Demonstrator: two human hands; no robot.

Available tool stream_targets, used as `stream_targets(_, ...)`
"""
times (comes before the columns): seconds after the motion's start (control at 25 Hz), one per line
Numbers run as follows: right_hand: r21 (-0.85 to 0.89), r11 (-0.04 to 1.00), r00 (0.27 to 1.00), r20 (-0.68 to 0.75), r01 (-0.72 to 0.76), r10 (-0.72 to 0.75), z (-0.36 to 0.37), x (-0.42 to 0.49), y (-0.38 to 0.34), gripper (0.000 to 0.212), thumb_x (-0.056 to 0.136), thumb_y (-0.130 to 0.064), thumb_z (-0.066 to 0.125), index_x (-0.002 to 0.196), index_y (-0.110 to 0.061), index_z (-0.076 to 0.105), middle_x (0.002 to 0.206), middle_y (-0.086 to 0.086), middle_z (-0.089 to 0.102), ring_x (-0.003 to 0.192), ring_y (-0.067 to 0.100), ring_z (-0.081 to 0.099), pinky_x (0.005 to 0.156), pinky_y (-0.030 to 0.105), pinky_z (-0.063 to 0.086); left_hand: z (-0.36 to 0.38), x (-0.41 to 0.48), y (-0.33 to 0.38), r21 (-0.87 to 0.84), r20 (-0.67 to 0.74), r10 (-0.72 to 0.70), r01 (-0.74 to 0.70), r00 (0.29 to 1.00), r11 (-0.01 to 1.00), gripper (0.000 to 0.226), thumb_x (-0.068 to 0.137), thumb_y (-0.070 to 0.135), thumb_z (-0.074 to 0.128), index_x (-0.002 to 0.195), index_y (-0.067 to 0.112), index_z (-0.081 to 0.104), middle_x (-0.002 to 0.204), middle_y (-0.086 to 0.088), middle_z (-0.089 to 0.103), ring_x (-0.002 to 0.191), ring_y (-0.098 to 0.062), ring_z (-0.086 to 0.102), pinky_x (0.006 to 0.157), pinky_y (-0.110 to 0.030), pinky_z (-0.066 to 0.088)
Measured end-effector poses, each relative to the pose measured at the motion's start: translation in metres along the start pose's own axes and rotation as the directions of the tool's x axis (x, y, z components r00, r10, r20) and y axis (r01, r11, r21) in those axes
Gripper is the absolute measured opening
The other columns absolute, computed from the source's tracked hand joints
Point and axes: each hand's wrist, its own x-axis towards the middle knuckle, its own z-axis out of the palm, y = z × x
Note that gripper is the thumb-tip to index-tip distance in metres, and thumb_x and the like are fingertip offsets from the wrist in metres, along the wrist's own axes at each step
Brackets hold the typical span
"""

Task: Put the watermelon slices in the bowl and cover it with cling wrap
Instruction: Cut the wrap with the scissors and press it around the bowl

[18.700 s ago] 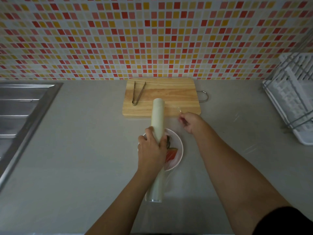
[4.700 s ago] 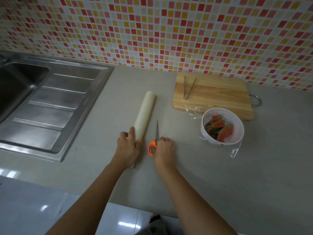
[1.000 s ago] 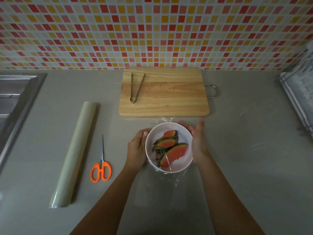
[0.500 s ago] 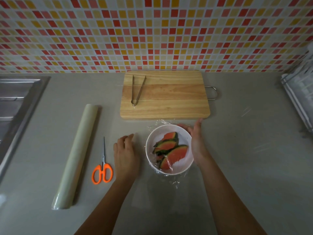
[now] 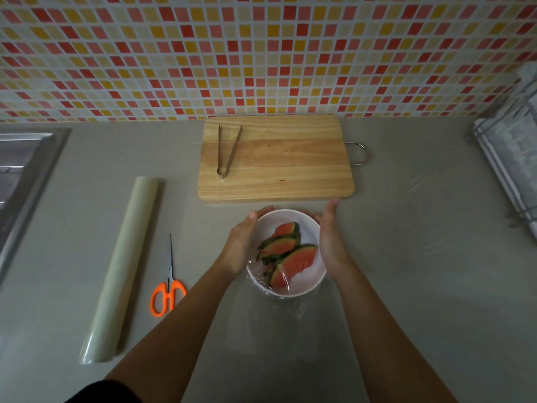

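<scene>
head view: left hand [image 5: 242, 245] back on bowl [image 5: 305, 286] after resting on surface half second ago; right hand [image 5: 329, 242] cups other side. both palms open, pressing cling wrap [image 5: 279, 318] down rim. watermelon slices [image 5: 286, 255] inside; loose tail remains near side.
</scene>
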Motion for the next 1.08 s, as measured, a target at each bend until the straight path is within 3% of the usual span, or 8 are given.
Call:
stream_targets(0.08, -0.069, 0.996, 0.998, -0.037, -0.056, 0.053, 0.000, -0.002, -0.002, 0.139, 0.027, -0.103, 0.001, 0.132, -0.025, 0.050, 0.124, 0.013, 0.061, 0.118, 0.031, 0.055, 0.107, 0.050, 0.036, 0.002, 0.001, 0.003, 0.035, -0.035, -0.046, 0.048, 0.998, 0.998, 0.056, 0.088, 0.060, 0.029, 0.111, 0.026, 0.068, 0.112, -0.014, 0.069, 0.106, -0.029, 0.064, 0.092, -0.047, 0.052)
stream_targets(0.16, -0.150, 0.988, 0.995, -0.095, -0.030, 0.016, 0.002, -0.009, -0.008, 0.143, 0.031, -0.100, -0.004, 0.131, -0.010, 0.048, 0.105, 0.018, 0.064, 0.101, 0.030, 0.061, 0.099, 0.048, 0.042, 0.002, 0.001, 0.006, 0.128, -0.058, -0.053, 0.060, 0.997, 0.990, 0.059, 0.088, 0.065, 0.026, 0.102, 0.028, 0.070, 0.097, -0.006, 0.074, 0.094, -0.018, 0.069, 0.079, -0.030, 0.056)
stream_targets(0.24, -0.233, 0.972, 0.976, -0.197, 0.039, -0.087, 0.002, -0.012, -0.010, 0.129, 0.052, -0.092, -0.007, 0.112, 0.006, 0.052, 0.081, 0.003, 0.062, 0.083, 0.017, 0.059, 0.086, 0.046, 0.045, 0.002, -0.002, 0.007, 0.222, -0.075, -0.057, 0.072, 0.996, 0.972, 0.061, 0.088, 0.068, 0.023, 0.095, 0.028, 0.069, 0.090, -0.001, 0.073, 0.087, -0.012, 0.070, 0.072, -0.020, 0.054)
stream_targets(0.36, -0.368, 0.930, 0.932, -0.330, 0.018, -0.148, 0.002, -0.008, -0.005, 0.087, 0.078, -0.075, -0.005, 0.069, -0.015, 0.057, 0.060, -0.009, 0.041, 0.067, 0.018, 0.042, 0.079, 0.039, 0.035, 0.005, -0.003, 0.009, 0.285, -0.141, -0.083, 0.120, 0.987, 0.951, 0.069, 0.089, 0.065, 0.016, 0.104, 0.020, 0.066, 0.097, -0.008, 0.069, 0.094, -0.019, 0.066, 0.086, -0.035, 0.052)
stream_targets(0.52, -0.402, 0.914, 0.917, -0.384, -0.059, -0.110, 0.000, -0.002, 0.001, 0.096, 0.081, -0.072, -0.006, 0.095, -0.008, 0.064, 0.089, 0.012, 0.061, 0.102, 0.031, 0.053, 0.090, 0.045, 0.034, 0.010, -0.003, 0.015, 0.319, -0.227, -0.106, 0.176, 0.968, 0.931, 0.090, 0.081, 0.073, 0.008, 0.111, 0.009, 0.064, 0.105, -0.016, 0.066, 0.099, -0.026, 0.062, 0.091, -0.038, 0.048)
stream_targets(0.72, -0.440, 0.881, 0.893, -0.447, -0.172, -0.049, -0.001, 0.004, 0.004, 0.109, 0.075, -0.075, -0.011, 0.117, -0.001, 0.057, 0.121, 0.023, 0.056, 0.118, 0.036, 0.046, 0.101, 0.050, 0.030, 0.019, -0.004, 0.018, 0.374, -0.364, -0.104, 0.248, 0.925, 0.894, 0.101, 0.078, 0.075, 0.002, 0.115, 0.002, 0.063, 0.107, -0.020, 0.062, 0.106, -0.033, 0.058, 0.099, -0.043, 0.043)
stream_targets(0.96, -0.381, 0.899, 0.876, -0.482, -0.216, 0.006, -0.003, 0.003, 0.004, 0.114, 0.072, -0.078, -0.012, 0.114, -0.001, 0.061, 0.122, 0.023, 0.058, 0.116, 0.036, 0.050, 0.100, 0.048, 0.034, 0.029, -0.008, 0.018, 0.346, -0.476, -0.092, 0.283, 0.875, 0.895, 0.074, 0.088, 0.068, 0.007, 0.065, 0.017, 0.056, 0.071, 0.000, 0.053, 0.077, -0.022, 0.053, 0.082, -0.036, 0.038)
stream_targets(1.08, -0.305, 0.941, 0.882, -0.471, -0.147, -0.015, -0.003, -0.001, 0.005, 0.106, 0.079, -0.074, -0.007, 0.101, 0.001, 0.065, 0.113, 0.024, 0.063, 0.109, 0.037, 0.055, 0.095, 0.046, 0.038, 0.025, -0.007, 0.016, 0.263, -0.452, -0.131, 0.272, 0.883, 0.926, 0.063, 0.092, 0.064, 0.021, 0.072, 0.015, 0.056, 0.076, 0.000, 0.056, 0.076, -0.017, 0.055, 0.080, -0.035, 0.043)
